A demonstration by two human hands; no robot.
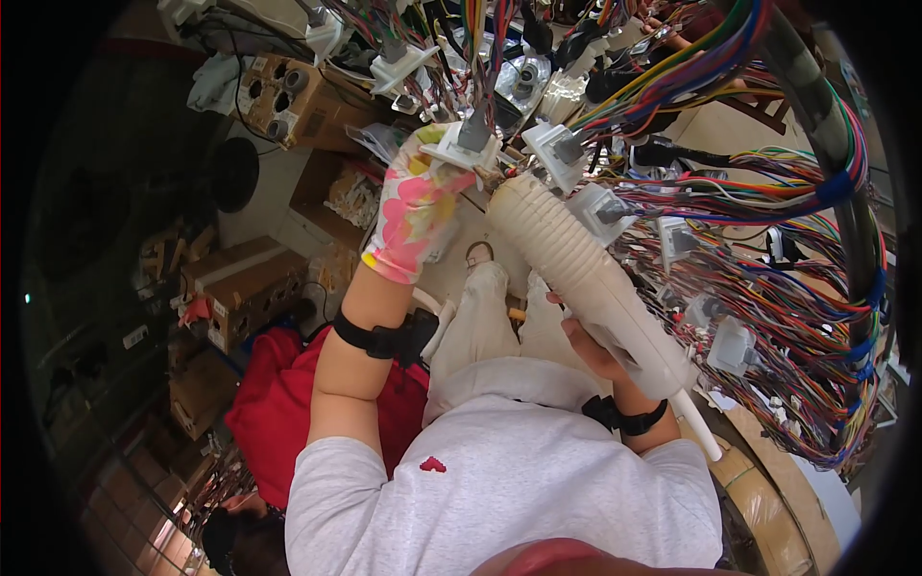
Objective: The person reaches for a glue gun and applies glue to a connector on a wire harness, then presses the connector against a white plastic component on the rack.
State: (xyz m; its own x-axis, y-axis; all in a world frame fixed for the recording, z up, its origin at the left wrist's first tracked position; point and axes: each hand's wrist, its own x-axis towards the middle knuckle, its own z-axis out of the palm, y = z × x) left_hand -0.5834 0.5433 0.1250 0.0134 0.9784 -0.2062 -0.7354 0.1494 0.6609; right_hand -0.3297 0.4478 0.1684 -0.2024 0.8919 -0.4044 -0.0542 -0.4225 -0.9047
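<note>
Up near the top of the view, the left hand (415,206), in a white glove with pink and yellow blotches, closes around a white plastic connector (463,146) on the wire harness (768,240); its fingertips are hidden behind the connector block and the bundled leads, so the exact grip is hard to make out. The right hand (594,348), bare, wraps around the rear of a long cream-coloured ribbed tool (576,264), whose nose touches the same connector; most of the palm is covered by the tool body, and a thin white tube runs off from its tail toward the lower right. Each forearm wears a black strap (384,338). Around them, many-coloured wires with more white connectors crowd the upper and right part of the picture, masking whatever frame carries them. Below and left, cardboard boxes (245,288) and a red cloth (279,403) lie on the floor, dim and warped near the rim.
</note>
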